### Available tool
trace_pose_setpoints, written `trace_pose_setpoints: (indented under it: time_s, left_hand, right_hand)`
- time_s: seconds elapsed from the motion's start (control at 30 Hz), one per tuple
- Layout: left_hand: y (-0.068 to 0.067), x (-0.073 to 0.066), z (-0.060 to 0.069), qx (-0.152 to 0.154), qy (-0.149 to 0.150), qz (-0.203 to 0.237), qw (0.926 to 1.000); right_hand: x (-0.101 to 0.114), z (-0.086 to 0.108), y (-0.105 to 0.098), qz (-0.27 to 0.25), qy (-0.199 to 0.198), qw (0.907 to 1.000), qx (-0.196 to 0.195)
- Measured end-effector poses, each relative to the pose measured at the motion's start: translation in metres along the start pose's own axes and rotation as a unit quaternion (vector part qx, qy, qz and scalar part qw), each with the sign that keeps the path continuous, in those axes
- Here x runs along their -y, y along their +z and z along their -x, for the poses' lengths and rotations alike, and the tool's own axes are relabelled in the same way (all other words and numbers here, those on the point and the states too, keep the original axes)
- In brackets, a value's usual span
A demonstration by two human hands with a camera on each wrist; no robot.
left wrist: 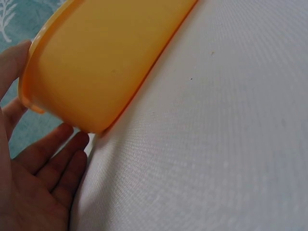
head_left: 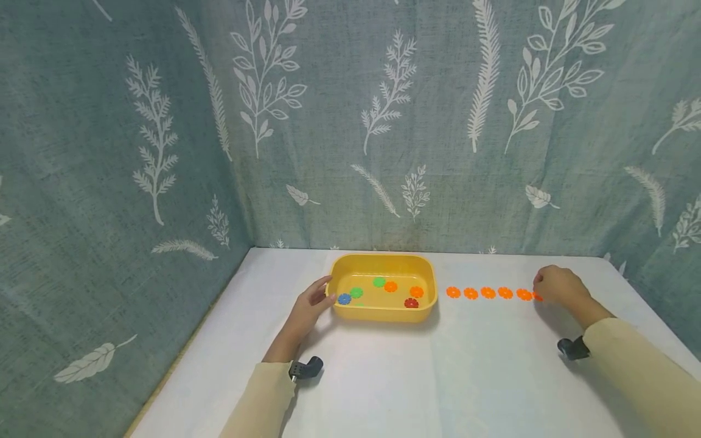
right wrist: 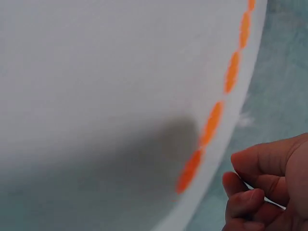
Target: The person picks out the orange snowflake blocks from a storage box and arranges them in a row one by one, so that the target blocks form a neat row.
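My left hand [head_left: 306, 311] rests its thumb and fingers against the left end of a yellow plastic tray [head_left: 383, 315]. Its fingers [left wrist: 72, 175] lie relaxed beside the tray's outer wall [left wrist: 106, 62]. In the tray are a blue flower-shaped disc [head_left: 344, 298], green discs [head_left: 356, 292], two orange discs [head_left: 416, 292] and a red disc [head_left: 411, 302]. Right of the tray, several orange discs [head_left: 488, 292] form a row. My right hand [head_left: 561, 286] is over the row's right end, partly hiding the last orange disc [head_left: 538, 297]. Its fingers [right wrist: 245, 202] are curled, with nothing visible between them.
A white cloth [head_left: 378, 377] covers the table. Behind and to the left hang green-grey curtains [head_left: 339, 121] with white leaf patterns, close to the table's edges. Each wrist wears a small black camera [head_left: 306, 368].
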State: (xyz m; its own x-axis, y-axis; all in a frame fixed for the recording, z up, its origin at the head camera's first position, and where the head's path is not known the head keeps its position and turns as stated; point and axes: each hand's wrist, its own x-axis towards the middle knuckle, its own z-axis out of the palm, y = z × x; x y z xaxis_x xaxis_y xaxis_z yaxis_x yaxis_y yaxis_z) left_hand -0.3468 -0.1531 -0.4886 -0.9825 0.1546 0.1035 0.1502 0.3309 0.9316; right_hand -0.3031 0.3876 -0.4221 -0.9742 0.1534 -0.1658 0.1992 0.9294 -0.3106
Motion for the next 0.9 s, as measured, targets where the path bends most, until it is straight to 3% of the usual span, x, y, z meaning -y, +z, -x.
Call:
trace_pose_setpoints:
  time_s: [0.27, 0.43, 0.7, 0.9]
  left_hand:
    - [-0.001, 0.000, 0.000, 0.001, 0.000, 0.007, 1.0000]
    - [0.000, 0.001, 0.000, 0.003, 0.004, 0.008, 1.0000]
    - [-0.001, 0.000, 0.001, -0.004, -0.002, 0.007, 1.0000]
    - [0.000, -0.001, 0.002, -0.004, 0.001, 0.009, 1.0000]
  right_hand:
    - [0.054, -0.003, -0.010, 0.022, -0.093, 0.9954, -0.012]
    - [0.094, -0.005, -0.006, 0.030, -0.129, 0.9911, -0.012]
    - [0.159, -0.017, 0.008, 0.025, -0.149, 0.9884, -0.018]
    - [0.194, -0.022, 0.017, 0.018, -0.165, 0.9860, -0.016]
